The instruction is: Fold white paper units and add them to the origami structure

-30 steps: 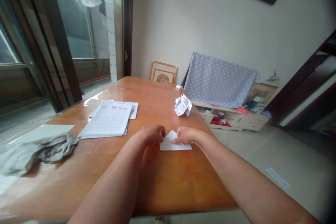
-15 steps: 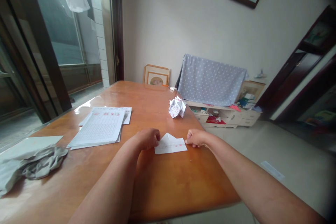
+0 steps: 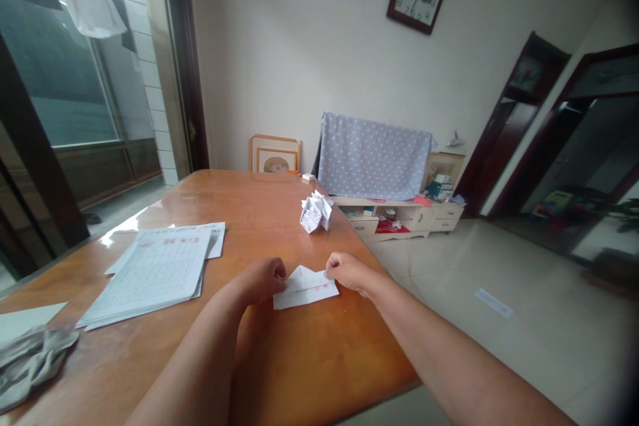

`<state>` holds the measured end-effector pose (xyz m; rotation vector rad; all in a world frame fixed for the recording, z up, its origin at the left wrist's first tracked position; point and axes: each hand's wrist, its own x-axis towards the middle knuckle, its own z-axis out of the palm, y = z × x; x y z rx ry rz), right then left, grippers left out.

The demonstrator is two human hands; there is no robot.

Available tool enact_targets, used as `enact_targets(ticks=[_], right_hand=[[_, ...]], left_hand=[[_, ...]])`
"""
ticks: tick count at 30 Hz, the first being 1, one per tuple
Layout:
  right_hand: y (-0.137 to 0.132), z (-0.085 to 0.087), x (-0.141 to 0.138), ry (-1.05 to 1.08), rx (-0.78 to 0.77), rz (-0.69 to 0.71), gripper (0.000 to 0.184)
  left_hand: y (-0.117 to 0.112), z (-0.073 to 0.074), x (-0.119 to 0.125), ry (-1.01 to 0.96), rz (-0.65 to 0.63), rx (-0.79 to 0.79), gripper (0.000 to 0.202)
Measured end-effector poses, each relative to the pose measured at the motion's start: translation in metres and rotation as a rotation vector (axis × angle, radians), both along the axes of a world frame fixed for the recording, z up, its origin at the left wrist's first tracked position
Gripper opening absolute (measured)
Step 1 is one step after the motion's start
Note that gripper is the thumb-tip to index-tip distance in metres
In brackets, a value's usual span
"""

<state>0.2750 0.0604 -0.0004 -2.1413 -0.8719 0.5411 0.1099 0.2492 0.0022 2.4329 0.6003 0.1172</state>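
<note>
A partly folded sheet of paper (image 3: 305, 290) lies on the wooden table, with a pointed flap at its far edge and faint lines with red marks across it. My left hand (image 3: 265, 279) pinches its left end, fingers curled in. At the right corner, my right hand (image 3: 344, 271) has thumb and fingers closed on the paper's edge. Beyond both hands stands a folded-paper piece (image 3: 316, 212), white with writing and several points.
On the left of the table (image 3: 239, 200) lie a stack of ruled sheets (image 3: 150, 273) and a crumpled grey cloth (image 3: 34, 359). Past the right edge are the tiled floor and a low white cabinet (image 3: 409, 218) with a dotted cover (image 3: 374, 156) above it.
The view has swung to the right, so the table and papers sit further left. My right hand has shifted from beside the paper's right corner onto its upper right edge.
</note>
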Motion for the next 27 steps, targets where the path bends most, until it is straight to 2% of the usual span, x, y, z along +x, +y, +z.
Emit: enact_targets(ticks=[3, 9, 15, 17, 21, 24, 27], right_hand=[[-0.008, 0.006, 0.0, 0.049, 0.087, 0.073, 0.01], [-0.016, 0.024, 0.001, 0.185, 0.335, 0.146, 0.017], [-0.015, 0.032, 0.0, 0.418, 0.583, 0.09, 0.029], [-0.012, 0.03, -0.002, 0.502, 0.676, 0.022, 0.03], [-0.003, 0.017, -0.012, 0.694, 0.792, -0.11, 0.039], [0.003, 0.004, -0.024, 0.831, 0.78, -0.115, 0.048], [0.009, -0.006, -0.038, 0.864, 0.77, -0.059, 0.05]], left_hand=[[-0.003, 0.002, 0.001, -0.052, 0.015, -0.045, 0.033], [-0.009, 0.006, -0.001, -0.129, -0.004, -0.436, 0.053], [-0.02, 0.018, -0.002, -0.249, -0.096, -0.72, 0.033], [-0.022, 0.02, -0.001, -0.314, -0.092, -0.778, 0.027], [-0.023, 0.018, 0.005, -0.387, -0.01, -0.78, 0.025], [-0.022, 0.016, 0.008, -0.413, -0.026, -0.8, 0.028], [-0.024, 0.014, 0.01, -0.423, -0.063, -0.83, 0.032]])
